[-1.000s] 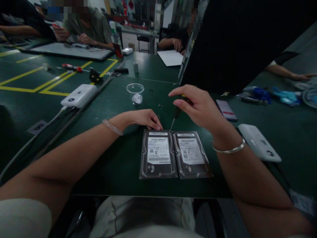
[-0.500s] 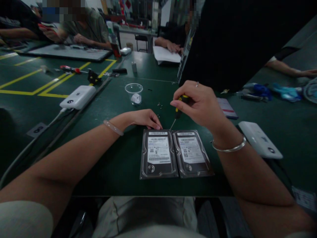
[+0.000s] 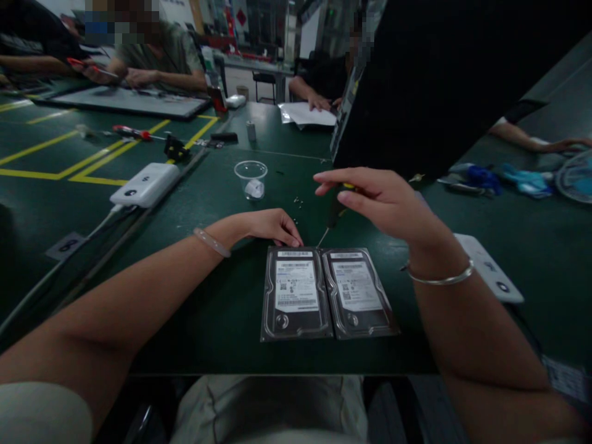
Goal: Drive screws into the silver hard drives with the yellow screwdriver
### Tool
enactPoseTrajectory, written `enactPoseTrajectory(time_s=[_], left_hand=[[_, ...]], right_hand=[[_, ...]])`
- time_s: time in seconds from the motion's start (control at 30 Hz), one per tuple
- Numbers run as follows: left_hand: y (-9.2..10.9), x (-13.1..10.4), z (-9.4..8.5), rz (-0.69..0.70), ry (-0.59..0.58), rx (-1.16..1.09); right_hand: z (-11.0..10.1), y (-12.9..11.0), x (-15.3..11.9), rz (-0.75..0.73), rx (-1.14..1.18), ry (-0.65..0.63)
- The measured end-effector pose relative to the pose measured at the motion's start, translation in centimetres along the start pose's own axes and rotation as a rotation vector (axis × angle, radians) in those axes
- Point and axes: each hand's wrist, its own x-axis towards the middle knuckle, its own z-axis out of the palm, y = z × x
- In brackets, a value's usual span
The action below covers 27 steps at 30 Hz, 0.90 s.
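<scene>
With my right hand [image 3: 383,203] loosely closed round the screwdriver [image 3: 333,213], tip at the far corner of the left hard drive [image 3: 296,293] on the desk [image 3: 222,296], I'd keep it upright while my empty left hand [image 3: 271,225] steadies that corner

Dim, underexposed view with brighter light far behind, wide-angle bending at edges, and soft, noisy detail.
</scene>
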Motion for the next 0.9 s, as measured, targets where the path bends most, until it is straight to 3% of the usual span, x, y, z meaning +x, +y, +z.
enactPoseTrajectory(time_s=[0.2,0.3,0.53,0.63,0.77,0.9], left_hand=[[-0.3,0.2,-0.1,0.026,-0.015,-0.004],[-0.3,0.2,-0.2,0.035,-0.022,-0.011],[-0.3,0.2,-0.2,0.029,-0.035,-0.001],[-0.1,0.2,-0.2,0.026,-0.027,-0.006],[0.0,0.1,-0.1,0.020,-0.016,-0.007],[-0.1,0.1,-0.1,0.014,-0.016,-0.012]], right_hand=[[2.6,0.6,0.5,-0.110,-0.323,0.308],[2.9,0.6,0.4,-0.060,-0.278,0.252],[0.5,0.0,0.0,0.011,-0.043,-0.028],[1.0,0.2,0.2,-0.002,-0.022,0.006],[2.6,0.7,0.6,-0.054,-0.136,0.212],[2.2,0.7,0.4,0.001,-0.042,0.134]])
